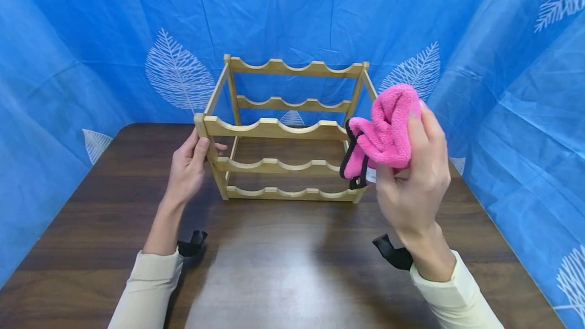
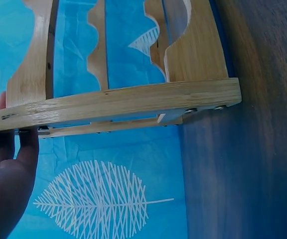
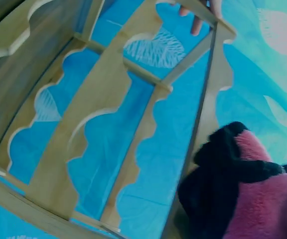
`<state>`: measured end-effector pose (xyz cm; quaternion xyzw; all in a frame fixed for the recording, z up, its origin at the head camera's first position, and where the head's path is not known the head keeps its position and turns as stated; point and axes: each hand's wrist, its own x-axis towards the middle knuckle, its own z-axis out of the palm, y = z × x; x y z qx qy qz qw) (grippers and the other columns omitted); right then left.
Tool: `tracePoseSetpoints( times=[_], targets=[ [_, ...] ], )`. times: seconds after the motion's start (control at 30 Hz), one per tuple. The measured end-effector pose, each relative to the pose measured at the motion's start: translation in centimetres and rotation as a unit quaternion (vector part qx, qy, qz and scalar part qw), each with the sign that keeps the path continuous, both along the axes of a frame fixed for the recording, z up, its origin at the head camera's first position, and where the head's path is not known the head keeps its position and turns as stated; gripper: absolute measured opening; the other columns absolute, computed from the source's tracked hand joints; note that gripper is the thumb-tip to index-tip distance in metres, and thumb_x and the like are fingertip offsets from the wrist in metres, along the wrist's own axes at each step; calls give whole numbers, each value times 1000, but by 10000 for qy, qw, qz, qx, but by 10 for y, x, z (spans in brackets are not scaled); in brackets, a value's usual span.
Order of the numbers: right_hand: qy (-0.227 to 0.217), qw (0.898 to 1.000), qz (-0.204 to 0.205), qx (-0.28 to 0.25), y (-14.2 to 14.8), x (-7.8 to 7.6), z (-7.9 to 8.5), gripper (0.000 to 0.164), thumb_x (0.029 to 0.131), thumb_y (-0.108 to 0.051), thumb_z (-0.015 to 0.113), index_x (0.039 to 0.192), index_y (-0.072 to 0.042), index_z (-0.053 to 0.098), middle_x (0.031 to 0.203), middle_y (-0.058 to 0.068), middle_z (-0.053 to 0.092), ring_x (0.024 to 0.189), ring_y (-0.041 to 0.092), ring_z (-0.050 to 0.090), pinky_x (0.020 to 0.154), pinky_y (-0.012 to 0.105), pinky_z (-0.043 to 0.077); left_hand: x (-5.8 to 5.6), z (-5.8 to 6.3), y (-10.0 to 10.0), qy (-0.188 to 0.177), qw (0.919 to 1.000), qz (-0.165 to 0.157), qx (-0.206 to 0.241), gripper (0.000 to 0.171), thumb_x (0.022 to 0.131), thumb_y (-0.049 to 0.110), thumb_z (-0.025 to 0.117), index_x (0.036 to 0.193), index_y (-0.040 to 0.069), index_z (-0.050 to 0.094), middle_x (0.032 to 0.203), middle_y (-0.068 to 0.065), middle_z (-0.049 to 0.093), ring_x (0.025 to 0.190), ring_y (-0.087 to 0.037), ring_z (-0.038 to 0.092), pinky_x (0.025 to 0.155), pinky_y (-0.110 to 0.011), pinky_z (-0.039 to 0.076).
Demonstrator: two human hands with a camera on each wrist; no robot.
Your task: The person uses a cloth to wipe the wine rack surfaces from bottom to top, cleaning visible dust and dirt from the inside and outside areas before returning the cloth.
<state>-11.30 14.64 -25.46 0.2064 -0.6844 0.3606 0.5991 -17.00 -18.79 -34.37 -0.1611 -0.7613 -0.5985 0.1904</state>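
Observation:
A light wooden wine rack with scalloped rails stands on the table toward the back. My left hand grips its front left post near the top, thumb in front and fingers behind; the left wrist view shows the fingers around the post. In my right hand is a bunched pink cloth with black edging and a small white label. The cloth overlaps the rack's right front corner in the head view. In the right wrist view the cloth is close beside the top front rail.
The dark wooden table extends in front of the rack and to both sides. A blue curtain with white leaf prints hangs close behind the rack and along the sides. Black straps are on both wrists.

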Motion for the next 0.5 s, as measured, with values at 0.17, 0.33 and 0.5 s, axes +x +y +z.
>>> tracePoseSetpoints(
  times=[0.17,0.33,0.5],
  targets=[
    [-863,9926,-278,808,6,-7,-15,43,87,0,66,129,-4,59,136,19,56,120,42,54,98,55,45,-1,1,-2,-78,9999,-113,84,38,109,24,35,141,12,52,113,-18,64,98,-21,65,90,-29,54],
    [-1561,9747,-754,1413,7,-11,-26,55,88,-5,70,139,-9,52,144,17,49,125,42,49,91,64,48,-2,1,-3,-160,9993,-244,221,35,108,26,37,129,7,57,108,-19,60,96,-21,64,88,-26,54],
    [-2008,9518,-1196,1988,3,-12,-27,70,82,-9,77,146,-16,48,148,17,45,131,40,44,77,68,50,-3,1,-5,-117,9991,-312,268,34,108,26,39,130,8,58,102,-15,61,92,-22,63,84,-25,55]
  ],
)
